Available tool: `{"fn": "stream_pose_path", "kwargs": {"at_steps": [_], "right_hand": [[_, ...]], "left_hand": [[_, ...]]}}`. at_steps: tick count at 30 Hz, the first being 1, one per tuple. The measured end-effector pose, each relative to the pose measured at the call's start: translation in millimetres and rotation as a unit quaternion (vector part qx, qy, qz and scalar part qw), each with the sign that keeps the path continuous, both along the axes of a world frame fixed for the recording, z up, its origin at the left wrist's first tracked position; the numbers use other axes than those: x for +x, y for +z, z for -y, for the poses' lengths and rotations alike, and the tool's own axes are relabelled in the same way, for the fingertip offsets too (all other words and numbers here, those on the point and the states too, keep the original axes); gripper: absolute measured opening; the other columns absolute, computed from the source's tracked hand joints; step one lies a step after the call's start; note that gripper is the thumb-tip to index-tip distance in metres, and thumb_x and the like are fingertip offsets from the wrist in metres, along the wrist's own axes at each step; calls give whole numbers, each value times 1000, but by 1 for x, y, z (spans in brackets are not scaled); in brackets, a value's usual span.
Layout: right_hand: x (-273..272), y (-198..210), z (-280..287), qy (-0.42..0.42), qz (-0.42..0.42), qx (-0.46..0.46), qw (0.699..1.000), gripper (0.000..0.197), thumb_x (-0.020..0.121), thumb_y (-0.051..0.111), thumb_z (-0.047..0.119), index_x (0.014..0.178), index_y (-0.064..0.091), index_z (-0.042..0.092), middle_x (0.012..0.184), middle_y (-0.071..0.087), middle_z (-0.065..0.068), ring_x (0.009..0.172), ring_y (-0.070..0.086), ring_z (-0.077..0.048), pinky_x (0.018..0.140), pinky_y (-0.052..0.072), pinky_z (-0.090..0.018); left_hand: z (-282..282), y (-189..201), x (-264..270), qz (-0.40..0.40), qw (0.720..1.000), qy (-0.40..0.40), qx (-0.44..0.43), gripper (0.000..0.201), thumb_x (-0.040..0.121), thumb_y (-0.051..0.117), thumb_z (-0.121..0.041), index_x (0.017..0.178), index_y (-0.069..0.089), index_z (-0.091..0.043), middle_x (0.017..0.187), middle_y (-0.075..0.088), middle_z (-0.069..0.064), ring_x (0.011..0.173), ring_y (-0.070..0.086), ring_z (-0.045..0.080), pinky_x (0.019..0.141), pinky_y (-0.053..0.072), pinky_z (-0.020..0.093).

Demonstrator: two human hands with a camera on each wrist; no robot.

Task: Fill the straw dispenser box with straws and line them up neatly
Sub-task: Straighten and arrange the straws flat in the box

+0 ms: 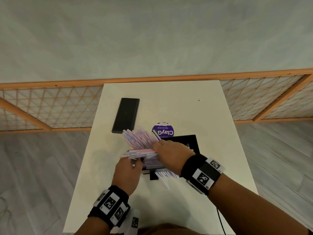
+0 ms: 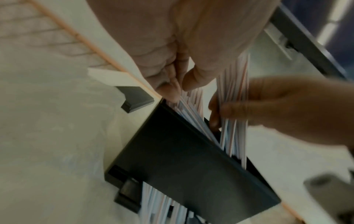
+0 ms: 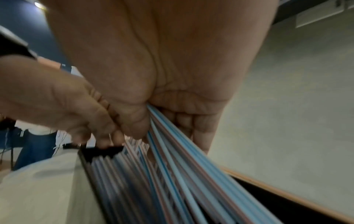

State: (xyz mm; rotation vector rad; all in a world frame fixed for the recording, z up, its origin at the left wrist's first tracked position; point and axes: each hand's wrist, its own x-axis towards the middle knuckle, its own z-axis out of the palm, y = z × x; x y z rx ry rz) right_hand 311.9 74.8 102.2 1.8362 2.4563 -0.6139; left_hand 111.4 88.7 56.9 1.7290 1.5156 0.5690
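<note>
A black straw dispenser box stands mid-table, holding pink, blue and white striped straws. My right hand grips a fanned bundle of straws that sticks up and left out of the box's open top. My left hand is at the box's left end and pinches straw ends there. In the left wrist view its fingers pinch straws above the box wall, with the right hand beside them. The right wrist view shows straws running from my right hand into the box. More straws poke out at the box's near side.
A flat black rectangular lid lies at the back left of the white table. A round purple labelled item sits just behind the box. A black cable hangs off the near right edge. A wooden lattice screen stands beyond the table.
</note>
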Motion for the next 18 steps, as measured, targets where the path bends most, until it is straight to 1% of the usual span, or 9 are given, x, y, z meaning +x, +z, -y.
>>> {"fn": "stream_pose_path", "kwargs": {"at_steps": [2,4,5,6,9,11,13,16,18], "right_hand": [[-1,-12,0,-6,26,-19,999,25,97,46,10,122,45,15,119,56,-9,99,60,-33,79,50,-46],[-1,-25,0,-19,20,-32,999,24,97,48,13,121,45,16,122,54,-9,102,60,-34,81,52,-47],[-1,-30,-1,-25,10,-35,999,24,97,50,15,121,46,15,123,53,-9,104,59,-34,83,53,-47],[0,-34,0,-33,2,-40,999,25,97,51,17,122,47,15,125,52,-9,107,58,-34,84,53,-47],[6,-35,3,-61,-48,-44,996,36,96,58,31,126,47,16,130,48,-6,113,54,-29,91,51,-43],[16,-34,9,-77,-81,-26,993,42,93,62,38,129,49,21,129,48,-1,113,53,-24,92,52,-42],[26,-35,16,-90,-95,-1,991,39,92,63,40,127,53,26,124,50,3,109,55,-21,88,53,-41],[35,-40,22,-99,-88,-1,991,25,98,55,34,121,63,29,117,57,5,104,60,-18,88,54,-38],[35,-44,23,-92,-76,0,993,25,102,49,31,118,67,29,115,62,5,103,62,-17,89,54,-38]], "left_hand": [[-1,3,-5,51,997,45,-44,24,95,67,-11,114,61,-25,100,70,-8,82,66,1,69,49,15],[0,5,-8,81,989,84,-90,36,93,70,-8,120,55,-25,104,67,-7,83,65,4,62,45,8],[0,5,-9,90,986,94,-105,41,92,70,-7,124,52,-25,107,66,-5,84,65,6,62,45,9],[0,4,-11,97,984,100,-115,44,92,70,-6,127,51,-25,108,66,-4,86,65,8,65,46,13],[0,1,-17,113,979,107,-130,48,92,66,-3,132,52,-24,111,68,-1,91,66,16,78,53,31],[1,-1,-22,112,981,98,-124,47,93,62,-1,131,54,-26,111,69,-3,92,65,17,79,51,32],[1,0,-23,111,984,86,-110,42,94,59,-1,127,58,-27,110,69,-5,91,65,18,78,50,31],[-2,3,-20,122,984,86,-97,24,98,60,-12,116,65,-28,102,72,-5,89,69,23,75,55,37],[-2,6,-13,130,984,67,-97,17,101,60,-19,113,69,-27,102,73,-5,90,69,18,77,58,37]]}}
